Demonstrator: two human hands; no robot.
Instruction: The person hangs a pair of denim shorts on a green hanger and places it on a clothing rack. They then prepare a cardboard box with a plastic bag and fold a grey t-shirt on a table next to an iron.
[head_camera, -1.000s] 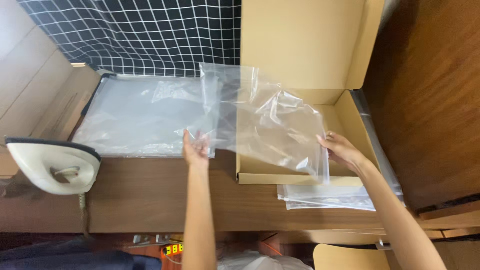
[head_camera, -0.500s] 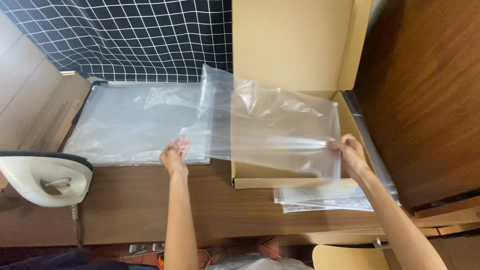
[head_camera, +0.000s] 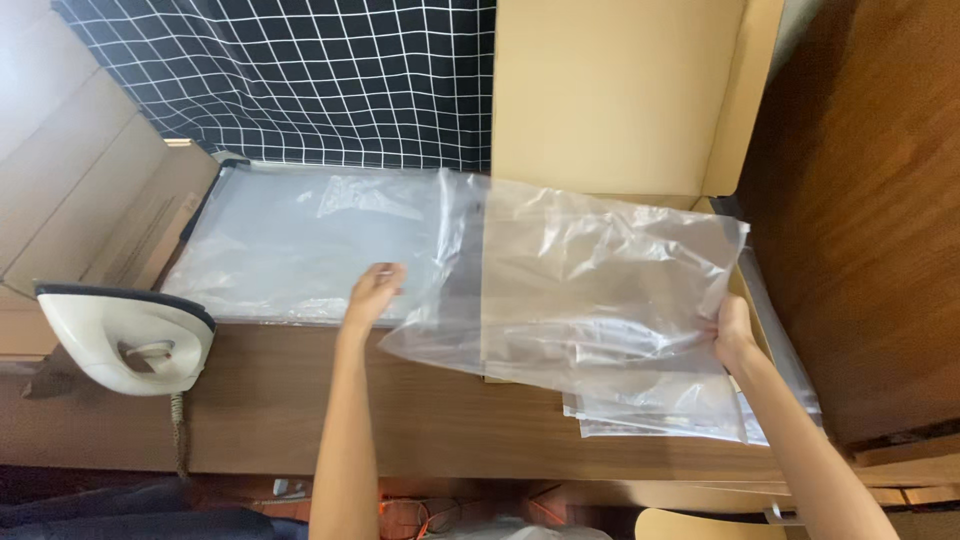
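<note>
Both hands moved apart, stretching the clear bag (head_camera: 600, 290) wider. Left hand (head_camera: 372, 293) pinches its left edge over the grey mat (head_camera: 270, 250), right hand (head_camera: 733, 332) grips its right edge over the open box (head_camera: 620, 90). White iron (head_camera: 125, 340) sits left on the wood table (head_camera: 270, 410).

White clothes iron (head_camera: 125, 340) at counter's (head_camera: 300, 410) left edge — cord hanging; black checked cloth (head_camera: 290, 80) behind; open cardboard box (head_camera: 610, 90) — flap upright.

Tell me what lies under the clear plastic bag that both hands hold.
Under the clear plastic bag lie an open cardboard box and a stack of flat plastic bags on the wooden table. The box's inside is mostly covered.
</note>
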